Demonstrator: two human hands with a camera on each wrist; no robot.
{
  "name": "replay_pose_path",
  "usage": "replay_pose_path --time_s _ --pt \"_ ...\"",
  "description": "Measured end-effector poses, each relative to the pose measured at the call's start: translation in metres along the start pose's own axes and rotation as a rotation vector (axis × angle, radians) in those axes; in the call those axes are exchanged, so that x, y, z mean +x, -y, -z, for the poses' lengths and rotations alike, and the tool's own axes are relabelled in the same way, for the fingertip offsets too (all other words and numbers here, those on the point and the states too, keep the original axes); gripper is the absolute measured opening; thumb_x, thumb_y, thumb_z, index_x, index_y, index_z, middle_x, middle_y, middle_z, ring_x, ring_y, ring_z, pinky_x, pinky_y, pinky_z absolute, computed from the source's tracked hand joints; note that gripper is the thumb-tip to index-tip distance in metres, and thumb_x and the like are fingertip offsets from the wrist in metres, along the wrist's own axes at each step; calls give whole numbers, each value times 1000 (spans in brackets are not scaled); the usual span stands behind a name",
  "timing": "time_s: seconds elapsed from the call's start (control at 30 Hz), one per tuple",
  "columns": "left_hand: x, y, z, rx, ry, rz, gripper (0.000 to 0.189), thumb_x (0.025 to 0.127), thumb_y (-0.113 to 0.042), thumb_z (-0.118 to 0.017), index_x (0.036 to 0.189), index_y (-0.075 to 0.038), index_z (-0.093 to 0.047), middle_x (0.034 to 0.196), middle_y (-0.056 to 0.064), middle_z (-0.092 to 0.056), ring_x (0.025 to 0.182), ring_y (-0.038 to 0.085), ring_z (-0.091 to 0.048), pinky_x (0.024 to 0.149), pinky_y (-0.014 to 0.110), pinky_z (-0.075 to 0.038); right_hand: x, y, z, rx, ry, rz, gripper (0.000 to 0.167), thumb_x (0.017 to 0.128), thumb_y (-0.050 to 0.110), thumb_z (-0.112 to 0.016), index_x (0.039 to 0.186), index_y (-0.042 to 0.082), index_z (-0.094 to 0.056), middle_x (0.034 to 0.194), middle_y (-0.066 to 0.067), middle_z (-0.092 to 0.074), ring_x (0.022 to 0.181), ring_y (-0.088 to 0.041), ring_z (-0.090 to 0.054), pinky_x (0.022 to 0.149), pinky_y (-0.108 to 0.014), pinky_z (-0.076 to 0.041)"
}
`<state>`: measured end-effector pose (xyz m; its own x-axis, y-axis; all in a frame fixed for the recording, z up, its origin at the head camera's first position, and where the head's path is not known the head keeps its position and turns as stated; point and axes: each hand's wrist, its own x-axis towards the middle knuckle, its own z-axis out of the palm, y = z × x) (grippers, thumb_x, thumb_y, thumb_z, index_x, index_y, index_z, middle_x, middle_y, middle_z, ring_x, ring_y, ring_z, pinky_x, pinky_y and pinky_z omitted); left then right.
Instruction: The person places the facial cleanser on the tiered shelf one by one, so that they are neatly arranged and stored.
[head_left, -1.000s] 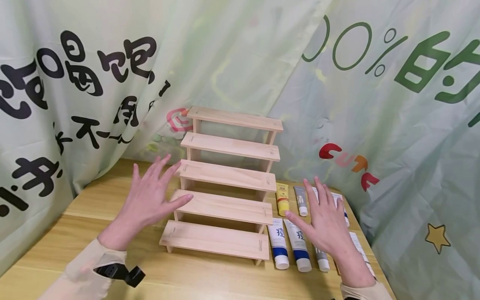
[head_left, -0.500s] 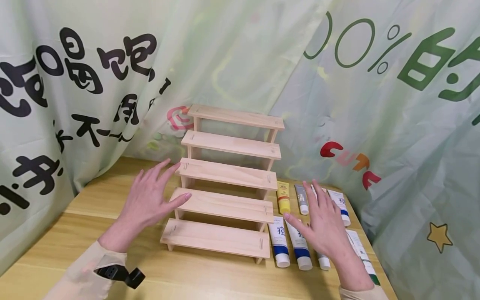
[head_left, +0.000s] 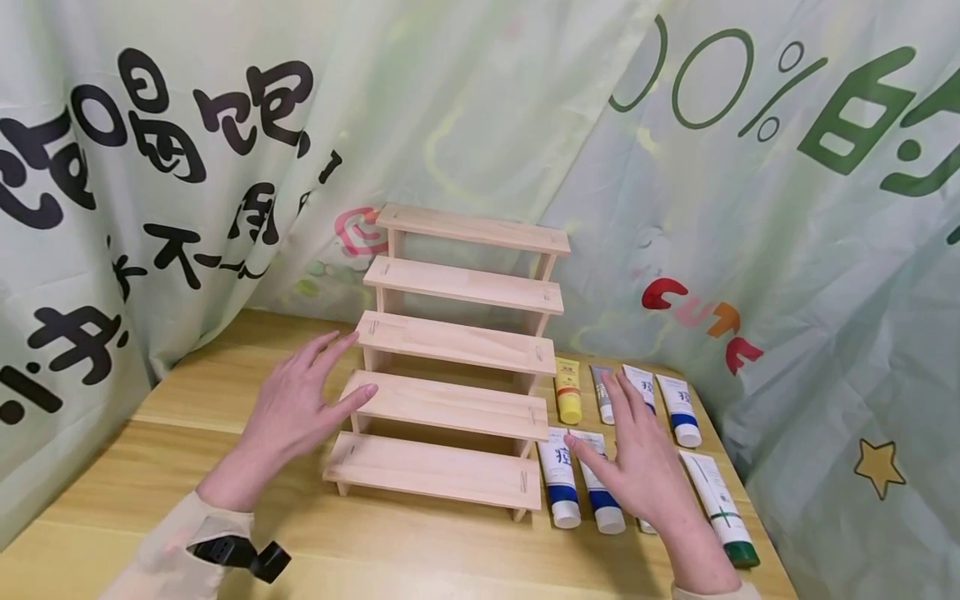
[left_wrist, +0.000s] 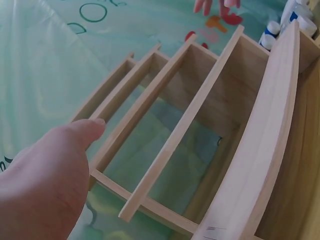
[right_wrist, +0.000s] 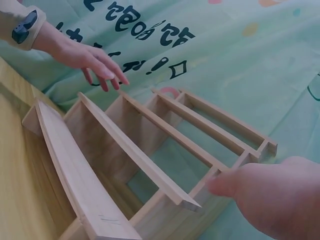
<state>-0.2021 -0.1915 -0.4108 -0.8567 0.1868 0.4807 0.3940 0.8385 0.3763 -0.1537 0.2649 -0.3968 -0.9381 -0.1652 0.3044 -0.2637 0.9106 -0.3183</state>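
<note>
A pale wooden display stand (head_left: 450,404) with several stepped shelves stands on the table, bare on every tier. My left hand (head_left: 296,408) is raised at its left side, fingers spread and thumb stretched over the second-lowest shelf in the head view. On the other side, my right hand (head_left: 641,467) hovers above a group of squeeze tubes, thumb apart from its straight fingers. Neither hand grips anything. Among the tubes are a yellow tube (head_left: 567,392), a white tube with a blue band (head_left: 558,479) and a white tube with a green cap (head_left: 720,508). My right hand hides part of the group.
The wooden tabletop (head_left: 202,400) ends at the right close beside the tubes. Behind the stand hangs a pale green printed curtain (head_left: 480,125), which also closes in both sides. A grey tube (head_left: 602,396) lies at the back beside the yellow one.
The head view has shifted slightly, so the scene sits a little higher. My right hand's fingers have come closer together, uncovering the green-capped tube and those behind. Both hands stay beside the stand.
</note>
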Motion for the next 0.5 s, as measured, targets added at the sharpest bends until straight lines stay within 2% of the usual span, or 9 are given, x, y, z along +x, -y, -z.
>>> replay_pose_path --time_s 0.17,0.33,0.5 --pt "-6 2 -1 -63 42 54 78 101 -61 -64 164 -22 -41 158 20 -47 131 52 -52 96 75 -43 -3 1 -5 59 21 -14 103 97 56 -74 172 22 -13 170 -22 -21 144 -53 -35 103 -79 -35" --pt "-12 5 -4 -123 64 100 77 102 -61 -62 165 -23 -40 160 22 -45 137 52 -47 103 75 -39 -6 2 -9 86 28 -44 99 98 52 -74 171 21 -15 169 -22 -22 141 -52 -39 103 -77 -37" --pt "-17 8 -11 -158 67 129 78 101 -63 -63 165 -22 -41 160 22 -46 139 52 -46 107 73 -37 -10 3 -11 111 26 -70 96 99 58 -69 171 19 -18 170 -21 -22 142 -51 -40 103 -75 -39"
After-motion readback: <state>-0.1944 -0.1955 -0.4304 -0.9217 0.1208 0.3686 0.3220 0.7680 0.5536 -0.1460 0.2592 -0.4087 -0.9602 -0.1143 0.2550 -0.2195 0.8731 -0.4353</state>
